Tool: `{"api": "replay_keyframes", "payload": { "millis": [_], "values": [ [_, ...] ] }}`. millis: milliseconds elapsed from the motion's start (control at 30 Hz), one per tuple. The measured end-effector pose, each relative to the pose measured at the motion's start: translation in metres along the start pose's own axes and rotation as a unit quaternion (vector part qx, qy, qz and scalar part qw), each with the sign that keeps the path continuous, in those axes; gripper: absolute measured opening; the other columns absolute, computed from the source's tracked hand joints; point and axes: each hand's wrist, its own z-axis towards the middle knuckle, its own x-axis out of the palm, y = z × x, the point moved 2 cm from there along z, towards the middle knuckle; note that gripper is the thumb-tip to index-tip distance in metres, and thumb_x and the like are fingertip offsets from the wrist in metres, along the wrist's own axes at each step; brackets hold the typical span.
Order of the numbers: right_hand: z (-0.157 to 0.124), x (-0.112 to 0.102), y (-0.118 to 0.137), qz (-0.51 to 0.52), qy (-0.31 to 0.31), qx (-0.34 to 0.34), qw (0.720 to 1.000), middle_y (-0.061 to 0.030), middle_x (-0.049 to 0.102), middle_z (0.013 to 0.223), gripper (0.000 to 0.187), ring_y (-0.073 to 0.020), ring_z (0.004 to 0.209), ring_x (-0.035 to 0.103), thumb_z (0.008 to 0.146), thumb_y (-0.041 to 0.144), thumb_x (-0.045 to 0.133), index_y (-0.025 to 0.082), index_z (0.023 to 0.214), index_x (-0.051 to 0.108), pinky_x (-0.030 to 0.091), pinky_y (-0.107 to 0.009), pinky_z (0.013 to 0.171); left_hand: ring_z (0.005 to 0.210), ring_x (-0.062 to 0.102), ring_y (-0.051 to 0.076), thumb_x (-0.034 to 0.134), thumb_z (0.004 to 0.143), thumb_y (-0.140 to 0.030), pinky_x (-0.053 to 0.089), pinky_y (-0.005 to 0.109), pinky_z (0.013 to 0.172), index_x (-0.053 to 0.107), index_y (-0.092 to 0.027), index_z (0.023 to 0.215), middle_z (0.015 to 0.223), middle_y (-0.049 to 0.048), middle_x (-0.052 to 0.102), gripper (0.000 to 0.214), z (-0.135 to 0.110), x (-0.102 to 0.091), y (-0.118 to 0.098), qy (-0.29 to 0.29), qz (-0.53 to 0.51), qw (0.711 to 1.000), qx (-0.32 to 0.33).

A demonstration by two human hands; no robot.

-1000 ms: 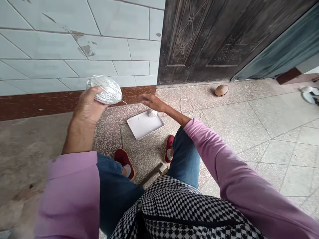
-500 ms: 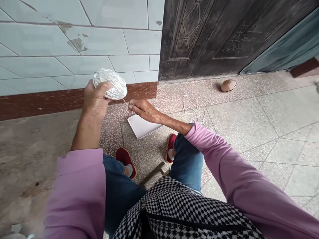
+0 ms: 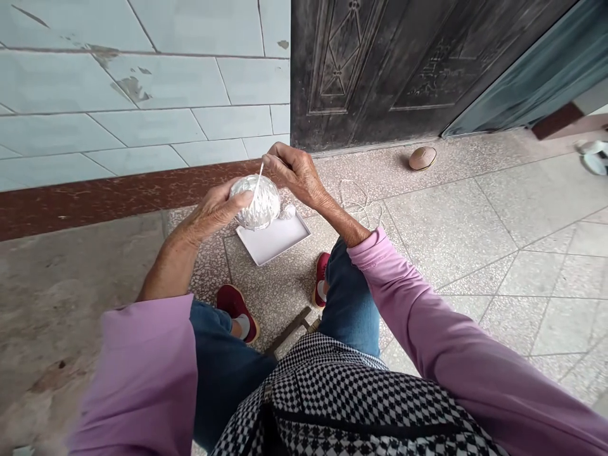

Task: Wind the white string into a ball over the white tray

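My left hand (image 3: 213, 212) is wrapped round a large ball of white string (image 3: 259, 202), held out in front of my knees. My right hand (image 3: 294, 171) pinches the strand of string (image 3: 258, 183) just above the ball, fingers closed on it. Below the ball, on the floor, lies a flat white tray (image 3: 275, 237) with a small ball of string (image 3: 287, 211) on its far edge. Loose loops of string (image 3: 358, 202) lie on the floor to the right of the tray.
I sit low with both feet in red shoes (image 3: 237, 310) on the terrazzo floor. A tiled wall (image 3: 142, 114) stands ahead at left, a dark carved door (image 3: 380, 63) at right. A brown oval object (image 3: 422, 158) lies by the door. A checked bag (image 3: 342, 405) rests on my lap.
My left hand has come down and inward with the big ball. My right hand has risen from near the tray to just above the ball, pinching the strand.
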Motion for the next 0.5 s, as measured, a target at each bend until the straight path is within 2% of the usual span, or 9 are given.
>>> {"api": "replay_keyframes", "payload": {
  "millis": [100,200,267,367,500],
  "values": [
    [0.001,0.006,-0.007,0.013,0.021,-0.003,1.000,0.0011,0.056,0.087,0.059,-0.0199,0.090,0.053,0.138,0.065,0.064,0.025,0.096,0.058,0.049,-0.033,0.091,0.121,0.087,0.043,0.104,0.090,-0.094,0.072,0.043,0.095,0.087,-0.013,0.151,0.130,0.0216,0.092,0.103,-0.004,0.003,0.004,0.043,-0.088,0.995,-0.011],
    [0.003,0.015,-0.015,0.045,0.040,0.010,0.998,0.0019,0.054,0.086,0.064,-0.0190,0.088,0.050,0.137,0.072,0.063,0.024,0.095,0.059,0.047,-0.032,0.087,0.117,0.088,0.041,0.115,0.084,-0.081,0.073,0.039,0.087,0.088,-0.013,0.143,0.128,0.0222,0.092,0.094,-0.005,0.003,0.006,0.039,-0.169,0.985,0.016],
    [0.006,0.022,-0.020,0.061,0.049,0.022,0.997,0.0016,0.056,0.087,0.064,-0.0191,0.089,0.051,0.138,0.071,0.062,0.024,0.095,0.060,0.047,-0.031,0.088,0.115,0.089,0.040,0.119,0.079,-0.073,0.075,0.040,0.088,0.088,-0.014,0.137,0.125,0.0218,0.091,0.088,-0.003,0.002,0.006,0.002,-0.217,0.975,0.040],
    [0.008,0.035,-0.025,0.052,0.083,0.015,0.995,-0.0007,0.062,0.093,0.059,-0.0210,0.098,0.059,0.138,0.063,0.065,0.023,0.095,0.060,0.050,-0.032,0.096,0.122,0.089,0.046,0.123,0.066,-0.066,0.080,0.051,0.100,0.087,-0.017,0.134,0.120,0.0207,0.090,0.091,0.001,-0.004,0.003,-0.082,-0.278,0.955,0.062],
    [-0.004,0.058,-0.021,-0.012,0.203,-0.011,0.979,-0.0027,0.066,0.096,0.042,-0.0221,0.101,0.063,0.137,0.032,0.066,0.022,0.096,0.061,0.048,-0.033,0.101,0.141,0.083,0.050,0.119,0.058,-0.069,0.079,0.062,0.116,0.081,-0.021,0.124,0.126,0.0195,0.087,0.090,0.007,-0.020,0.001,-0.200,-0.325,0.921,0.075]
  ]
}}
